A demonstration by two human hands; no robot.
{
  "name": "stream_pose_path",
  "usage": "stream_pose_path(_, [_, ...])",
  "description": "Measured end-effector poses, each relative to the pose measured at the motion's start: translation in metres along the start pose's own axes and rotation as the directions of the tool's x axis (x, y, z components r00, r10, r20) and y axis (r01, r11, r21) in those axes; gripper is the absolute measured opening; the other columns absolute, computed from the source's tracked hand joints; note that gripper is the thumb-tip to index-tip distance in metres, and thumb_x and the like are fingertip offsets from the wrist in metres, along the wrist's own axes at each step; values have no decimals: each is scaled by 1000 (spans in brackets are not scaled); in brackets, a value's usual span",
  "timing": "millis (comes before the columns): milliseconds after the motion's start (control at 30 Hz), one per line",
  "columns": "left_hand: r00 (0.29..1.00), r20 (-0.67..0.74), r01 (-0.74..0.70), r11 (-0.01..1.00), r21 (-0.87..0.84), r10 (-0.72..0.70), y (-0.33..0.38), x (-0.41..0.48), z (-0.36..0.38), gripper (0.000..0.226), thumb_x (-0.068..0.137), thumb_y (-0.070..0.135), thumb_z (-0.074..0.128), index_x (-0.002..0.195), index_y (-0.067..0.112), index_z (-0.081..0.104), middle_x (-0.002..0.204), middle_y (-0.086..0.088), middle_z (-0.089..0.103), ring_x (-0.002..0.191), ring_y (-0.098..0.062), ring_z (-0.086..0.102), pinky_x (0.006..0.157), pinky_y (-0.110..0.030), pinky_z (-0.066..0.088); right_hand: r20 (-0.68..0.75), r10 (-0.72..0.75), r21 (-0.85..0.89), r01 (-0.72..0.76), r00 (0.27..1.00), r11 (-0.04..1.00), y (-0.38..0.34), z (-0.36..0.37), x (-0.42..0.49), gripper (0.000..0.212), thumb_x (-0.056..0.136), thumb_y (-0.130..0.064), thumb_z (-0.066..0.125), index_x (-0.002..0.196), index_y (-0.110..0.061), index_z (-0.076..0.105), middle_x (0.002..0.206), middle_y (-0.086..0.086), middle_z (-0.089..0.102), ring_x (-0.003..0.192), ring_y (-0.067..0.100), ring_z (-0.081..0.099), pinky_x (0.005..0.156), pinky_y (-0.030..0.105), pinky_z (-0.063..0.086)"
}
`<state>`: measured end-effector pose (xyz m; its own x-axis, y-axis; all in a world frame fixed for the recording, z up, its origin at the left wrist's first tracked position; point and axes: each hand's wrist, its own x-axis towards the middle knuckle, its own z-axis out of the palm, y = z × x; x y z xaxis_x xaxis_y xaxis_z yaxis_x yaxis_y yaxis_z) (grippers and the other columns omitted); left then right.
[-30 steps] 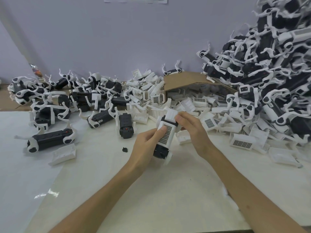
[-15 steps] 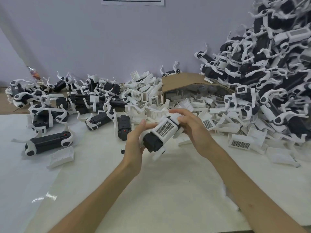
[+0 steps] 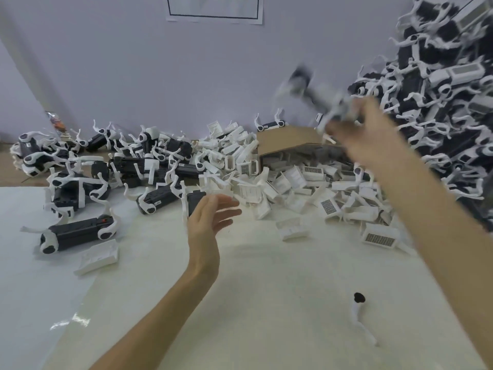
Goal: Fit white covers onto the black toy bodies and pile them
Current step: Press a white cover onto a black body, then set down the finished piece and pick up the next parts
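Hovering over the table (image 3: pixel 266 276), our left hand (image 3: pixel 210 222) is wide open, its fingers (image 3: pixel 226 209) straight and a little spread, with nothing in them. Just beyond those fingertips lies a heap of loose white covers (image 3: pixel 293 182), spilling out of a tipped box (image 3: pixel 288 140) further back. Left of the fingers, black bodies (image 3: pixel 80 182) with white legs lie strewn up to the wall. One body (image 3: pixel 77 232) lies apart from the rest, nearer to us, and a single cover (image 3: pixel 97 257) rests just beside it.

Our right hand (image 3: pixel 357 134) is up in the air, badly blurred. We cannot tell how far its fingers are curled, nor whether they have hold of anything. A black and white toy (image 3: pixel 312 92), blurred as well, is in the air just up and left of those fingertips; whether it touches them or hangs barely apart, we cannot tell. Right of the fingers, and rising well above them, stands the pile (image 3: pixel 440 102) of toys, black with white covers and legs, heaped against the wall.

Well below the right fingers, near to us, a loose white leg (image 3: pixel 357 303) with a black end lies on the table. High above the left fingers a paper sign (image 3: pixel 213 9) hangs on the wall
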<state>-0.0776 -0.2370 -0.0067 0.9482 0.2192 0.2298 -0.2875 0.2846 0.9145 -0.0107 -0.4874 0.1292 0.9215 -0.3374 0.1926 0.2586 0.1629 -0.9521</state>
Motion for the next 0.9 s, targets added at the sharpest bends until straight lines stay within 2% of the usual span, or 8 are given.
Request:
stream_pose_path(100, [993, 50, -114, 990, 82, 110, 1, -6, 2, 29, 92, 36, 45, 95, 16, 67, 103, -3, 74, 96, -24, 71, 84, -34, 49, -84, 60, 160, -46, 995, 986, -31, -6, 37, 22, 105, -25, 42, 105, -9, 57, 98, 1, 55, 67, 7, 47, 59, 20, 40])
stream_pose_path(200, [958, 46, -285, 931, 227, 282, 0, -10, 0, 24, 94, 31, 50, 112, 22, 62, 109, 11, 68, 103, -13, 65, 86, -22, 47, -209, 64, -46, -76, 976, 996, -73, -6, 60, 31, 108, -24, 33, 80, -17, 42, 85, -7, 47, 66, 3, 41, 66, 25, 40])
stream_pose_path(267, [901, -12, -382, 806, 452, 434, -3, -8, -3, 30, 91, 28, 57, 121, 23, 59, 121, 8, 63, 108, -12, 59, 93, -30, 45, -291, -70, -126, 34, 954, 991, -85, -6, 57, 27, 107, -19, 37, 81, -19, 46, 84, -8, 53, 65, 1, 48, 68, 22, 40])
stream_pose_path(333, [836, -34, -364, 599, 713, 548, -5, 0, -7, 42, 85, 22, 65, 127, 19, 57, 136, 2, 56, 124, -15, 50, 105, -38, 35, -146, -196, -227, 160, 970, 961, -51, -3, 30, 17, 100, -13, 49, 92, -22, 61, 91, -4, 68, 70, 4, 63, 61, 19, 45])
stream_pose_path(467, [933, -141, -79, 573, 816, 330, -9, 19, -23, 49, 86, 18, 69, 132, 21, 52, 127, 5, 58, 122, -22, 53, 103, -38, 28, 322, 104, -660, 145, 941, 737, 88, 2, -41, 30, 96, -30, 65, 126, -30, 64, 124, -11, 61, 110, 1, 58, 81, 20, 42])
stream_pose_path(533, [977, -156, 39, 603, 796, 143, -11, 26, -31, 45, 92, 27, 62, 133, 28, 44, 112, 10, 60, 104, -23, 61, 97, -38, 34, 372, 228, -759, 153, 900, 633, 133, 0, -58, 44, 92, -38, 69, 135, -31, 58, 134, -14, 54, 127, 9, 50, 96, 28, 41])
stream_pose_path(633, [991, -97, 32, 547, 836, 91, -13, 32, -36, 43, 95, 34, 59, 134, 33, 41, 113, 9, 61, 92, -22, 59, 84, -40, 45, 426, 175, -837, 313, 888, 448, 155, 3, -67, 30, 89, -34, 70, 118, -38, 64, 136, -13, 56, 132, 13, 48, 112, 44, 34])
stream_pose_path(900, [988, -120, 23, 681, 732, 96, -18, 28, -28, 18, 93, 20, 64, 99, 25, 49, 89, 4, 65, 81, -20, 64, 64, -33, 44, 421, 58, -789, 335, 905, 515, 151, 2, -72, 7, 84, -17, 74, 86, -22, 69, 94, -6, 58, 96, 16, 57, 74, 11, 36])
